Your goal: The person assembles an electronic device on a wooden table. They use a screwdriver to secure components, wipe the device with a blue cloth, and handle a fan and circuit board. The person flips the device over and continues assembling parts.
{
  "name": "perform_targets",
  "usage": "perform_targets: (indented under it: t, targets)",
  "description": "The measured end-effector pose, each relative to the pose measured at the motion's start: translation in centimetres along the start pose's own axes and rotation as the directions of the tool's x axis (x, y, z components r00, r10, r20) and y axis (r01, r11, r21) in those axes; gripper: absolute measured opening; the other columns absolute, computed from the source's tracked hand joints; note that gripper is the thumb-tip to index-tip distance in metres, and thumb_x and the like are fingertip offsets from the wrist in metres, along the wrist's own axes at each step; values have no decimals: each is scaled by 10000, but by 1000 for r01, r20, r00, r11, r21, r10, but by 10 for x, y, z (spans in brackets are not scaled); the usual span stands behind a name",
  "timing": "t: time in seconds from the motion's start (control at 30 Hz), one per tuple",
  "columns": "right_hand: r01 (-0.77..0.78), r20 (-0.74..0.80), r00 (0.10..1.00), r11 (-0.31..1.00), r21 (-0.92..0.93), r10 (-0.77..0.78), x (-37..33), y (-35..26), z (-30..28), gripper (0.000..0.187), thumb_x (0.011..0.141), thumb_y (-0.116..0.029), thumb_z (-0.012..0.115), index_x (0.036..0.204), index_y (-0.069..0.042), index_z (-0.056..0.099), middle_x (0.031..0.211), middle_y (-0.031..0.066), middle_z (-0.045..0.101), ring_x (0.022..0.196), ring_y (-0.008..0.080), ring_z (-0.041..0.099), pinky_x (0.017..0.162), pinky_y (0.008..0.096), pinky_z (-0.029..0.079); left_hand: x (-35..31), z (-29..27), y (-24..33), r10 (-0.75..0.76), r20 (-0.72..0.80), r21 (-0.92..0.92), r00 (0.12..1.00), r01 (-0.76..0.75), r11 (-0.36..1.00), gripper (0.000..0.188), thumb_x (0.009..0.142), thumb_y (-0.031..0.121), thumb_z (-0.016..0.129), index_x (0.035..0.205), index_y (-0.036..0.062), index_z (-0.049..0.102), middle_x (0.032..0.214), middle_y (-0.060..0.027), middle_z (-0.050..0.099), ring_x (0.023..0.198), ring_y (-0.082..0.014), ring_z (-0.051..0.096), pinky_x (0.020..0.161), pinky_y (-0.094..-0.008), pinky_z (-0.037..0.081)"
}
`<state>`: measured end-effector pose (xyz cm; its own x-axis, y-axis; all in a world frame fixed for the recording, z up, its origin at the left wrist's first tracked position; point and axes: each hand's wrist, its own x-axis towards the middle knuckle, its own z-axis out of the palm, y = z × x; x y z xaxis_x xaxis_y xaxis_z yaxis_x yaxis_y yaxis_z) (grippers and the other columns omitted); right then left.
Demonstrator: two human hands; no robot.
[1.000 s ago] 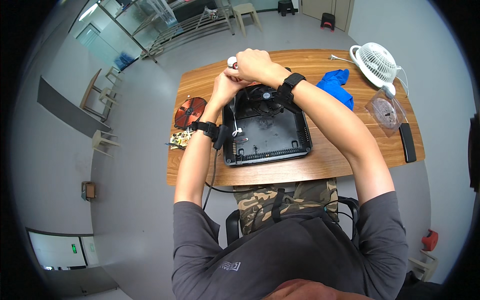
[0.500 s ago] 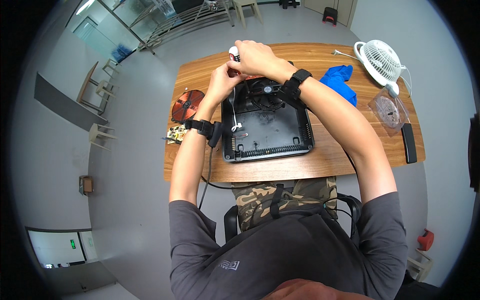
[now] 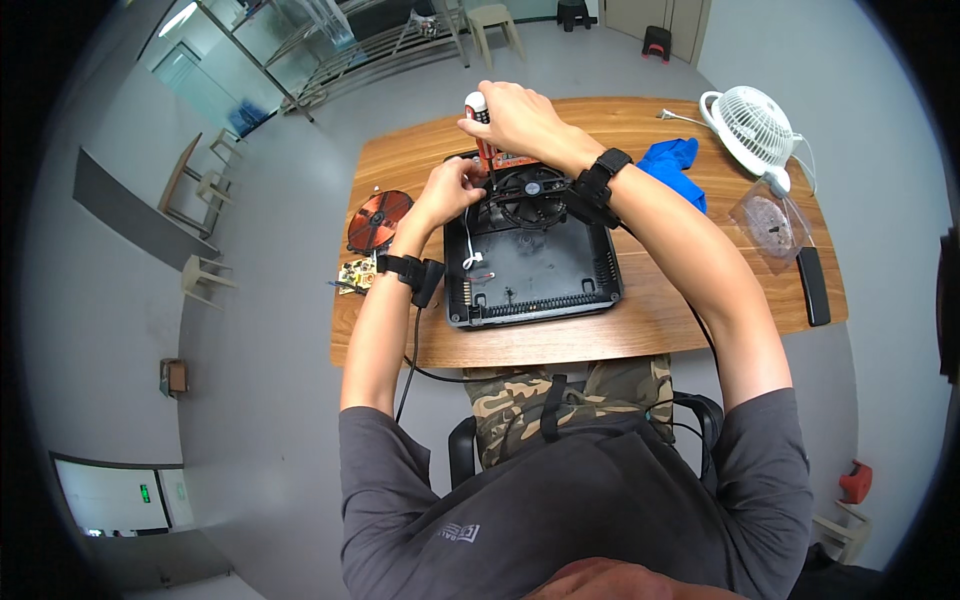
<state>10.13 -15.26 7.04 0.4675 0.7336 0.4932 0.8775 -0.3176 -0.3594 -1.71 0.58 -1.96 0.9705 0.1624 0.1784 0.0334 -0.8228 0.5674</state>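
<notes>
My right hand [image 3: 520, 125] grips the handle of a screwdriver [image 3: 486, 150] with a white, black and red grip, held nearly upright, shaft down. The shaft points into the far left part of an open black appliance housing [image 3: 545, 275]. My left hand [image 3: 450, 192] is curled beside the shaft, thumb and fingers drawn in; whatever they pinch is hidden. Right of the shaft, a black cooling fan [image 3: 533, 190] sits in the housing, a reddish circuit board [image 3: 515, 160] partly showing behind it. A white wire with a plug [image 3: 472, 260] lies inside the housing.
Left of the housing lie a round copper coil [image 3: 379, 221] and a small circuit board [image 3: 357, 276]. On the right are a blue cloth [image 3: 672, 172], a white desk fan [image 3: 752, 128], a clear plastic bag [image 3: 772, 225] and a black bar-shaped object [image 3: 814, 287] on the wooden table [image 3: 660, 320].
My right hand and the screwdriver handle have come up off my left hand, baring the red grip and shaft. My left hand has shifted slightly lower, beside the shaft.
</notes>
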Motion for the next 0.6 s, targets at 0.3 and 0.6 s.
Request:
perform_targets:
  t: [0.3,0.6]
  targets:
    - [-29,39,999,1000,-1,29,-6,-10,-20,515,885,-479,687,1048,6,635,1018,219,702,957,404,691,827,492,556,-8,15,16,-9,-10,43,1000,10,999,252,782,119,797,951,-48,715,857,-182,707,810,-285,692,767,-386,543]
    - [-35,-24,999,999,15,36,-14,-24,-36,490,897,-480,673,1000,-1,646,939,226,716,881,416,700,788,494,561,-19,3,12,30,-53,104,998,-24,994,175,811,111,745,927,-20,742,865,-219,718,835,-334,711,791,-405,548]
